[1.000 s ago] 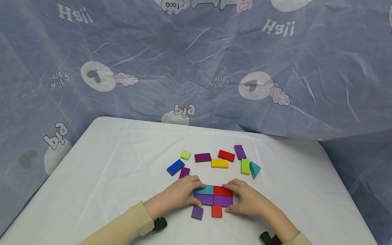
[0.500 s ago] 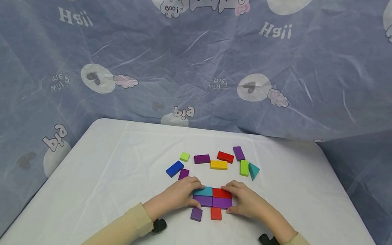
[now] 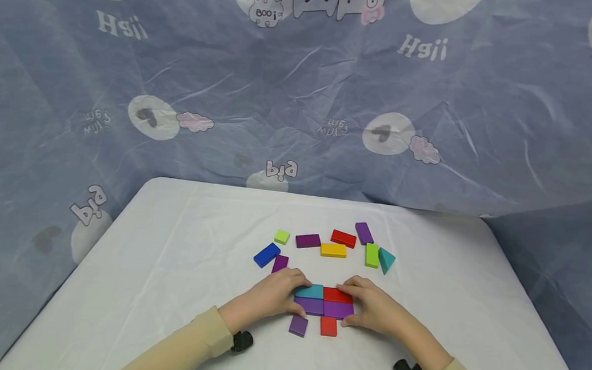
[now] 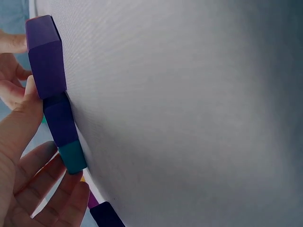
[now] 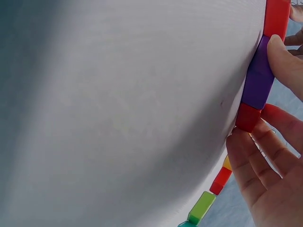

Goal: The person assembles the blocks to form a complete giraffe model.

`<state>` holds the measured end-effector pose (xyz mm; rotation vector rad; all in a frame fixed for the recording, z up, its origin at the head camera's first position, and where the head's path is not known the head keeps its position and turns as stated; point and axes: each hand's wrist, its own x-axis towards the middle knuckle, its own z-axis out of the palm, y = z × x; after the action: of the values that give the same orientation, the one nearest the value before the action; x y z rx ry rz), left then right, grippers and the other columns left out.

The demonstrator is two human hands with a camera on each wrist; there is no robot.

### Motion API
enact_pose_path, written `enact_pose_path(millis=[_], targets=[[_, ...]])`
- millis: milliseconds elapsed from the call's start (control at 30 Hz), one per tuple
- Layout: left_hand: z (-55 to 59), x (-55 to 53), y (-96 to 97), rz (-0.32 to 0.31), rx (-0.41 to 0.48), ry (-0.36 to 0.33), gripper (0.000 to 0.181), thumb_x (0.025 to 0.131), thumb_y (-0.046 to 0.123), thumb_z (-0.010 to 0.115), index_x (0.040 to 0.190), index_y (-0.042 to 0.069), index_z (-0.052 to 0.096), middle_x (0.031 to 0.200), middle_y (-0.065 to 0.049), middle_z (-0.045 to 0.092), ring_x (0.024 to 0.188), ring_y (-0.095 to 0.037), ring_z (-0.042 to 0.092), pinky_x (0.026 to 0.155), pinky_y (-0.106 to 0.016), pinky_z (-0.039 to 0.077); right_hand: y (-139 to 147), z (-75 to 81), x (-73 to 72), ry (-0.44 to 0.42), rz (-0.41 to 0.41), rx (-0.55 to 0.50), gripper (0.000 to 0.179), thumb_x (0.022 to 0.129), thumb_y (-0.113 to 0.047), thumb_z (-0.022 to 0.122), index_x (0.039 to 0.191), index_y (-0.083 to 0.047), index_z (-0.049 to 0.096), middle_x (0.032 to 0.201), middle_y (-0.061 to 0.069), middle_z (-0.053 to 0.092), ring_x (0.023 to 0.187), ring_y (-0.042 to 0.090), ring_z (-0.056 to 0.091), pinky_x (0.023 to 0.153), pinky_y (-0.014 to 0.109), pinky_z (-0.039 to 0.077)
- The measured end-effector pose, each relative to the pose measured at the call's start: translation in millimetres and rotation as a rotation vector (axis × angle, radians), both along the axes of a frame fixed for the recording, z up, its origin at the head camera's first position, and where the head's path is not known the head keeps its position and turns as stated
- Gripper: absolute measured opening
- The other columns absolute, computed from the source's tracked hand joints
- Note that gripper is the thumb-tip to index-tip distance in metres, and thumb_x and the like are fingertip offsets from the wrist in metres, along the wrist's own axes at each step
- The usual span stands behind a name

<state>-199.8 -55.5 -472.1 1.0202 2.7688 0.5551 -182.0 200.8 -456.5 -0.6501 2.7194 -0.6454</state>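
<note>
Two rows of toy blocks lie flush together on the white table. The far row is a teal block (image 3: 311, 291) and a red block (image 3: 336, 295). Nearer are a left purple block (image 3: 310, 306) and a right purple block (image 3: 337, 310). My left hand (image 3: 277, 294) grips the left end, fingertips at the teal block's far side and thumb at the purple one's near side. On the right end my right hand (image 3: 374, 306) holds the red and purple blocks likewise. Just below sit a small purple block (image 3: 299, 325), slightly turned, and a small red block (image 3: 328, 326).
Beyond the hands lie loose blocks: blue (image 3: 267, 255), dark purple (image 3: 308, 241), yellow (image 3: 334, 250), red (image 3: 344, 238), green (image 3: 372, 255) and a teal triangle (image 3: 386, 260). Another purple block (image 3: 280, 263) is partly behind my left hand. A printed cloth (image 3: 303, 82) hangs behind the table (image 3: 195, 229).
</note>
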Motion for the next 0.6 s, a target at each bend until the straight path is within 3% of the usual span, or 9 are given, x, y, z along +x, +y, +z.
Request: enact_pose_path(millis=[333, 433, 600], targets=[[3.5, -3.4, -1.1, 0.020, 0.022, -0.060, 0.060, 0.081, 0.044, 0.079, 0.131, 0.016, 0.063, 0.127, 0.002, 0.064, 0.119, -0.013, 0.058, 0.103, -0.028, 0.049, 3.9, -2.9, -0.3, 0.003, -0.008, -0.007, 0.064, 0.075, -0.029, 0.086, 0.131, -0.008, 0.064, 0.119, 0.001, 0.060, 0.114, 0.021, 0.055, 0.095, 0.044, 0.055], [6.5, -9.5, -8.8, 0.033, 0.087, -0.066, 0.054, 0.087, 0.042, 0.074, 0.133, 0.015, 0.062, 0.131, 0.000, 0.063, 0.124, -0.017, 0.056, 0.107, -0.034, 0.047, 3.7, -2.6, -0.6, 0.010, 0.000, -0.006, 0.063, 0.075, -0.029, 0.086, 0.130, -0.007, 0.064, 0.118, 0.001, 0.061, 0.113, 0.021, 0.056, 0.095, 0.044, 0.055], [8.2, -25.1, -27.3, 0.088, 0.146, 0.001, 0.044, 0.092, 0.030, 0.070, 0.131, 0.014, 0.062, 0.132, -0.004, 0.062, 0.128, -0.023, 0.054, 0.110, -0.041, 0.044, 1.6, -2.9, -1.0, 0.004, -0.017, -0.003, 0.063, 0.074, -0.027, 0.087, 0.130, -0.008, 0.065, 0.117, -0.001, 0.060, 0.112, 0.019, 0.055, 0.095, 0.043, 0.055]])
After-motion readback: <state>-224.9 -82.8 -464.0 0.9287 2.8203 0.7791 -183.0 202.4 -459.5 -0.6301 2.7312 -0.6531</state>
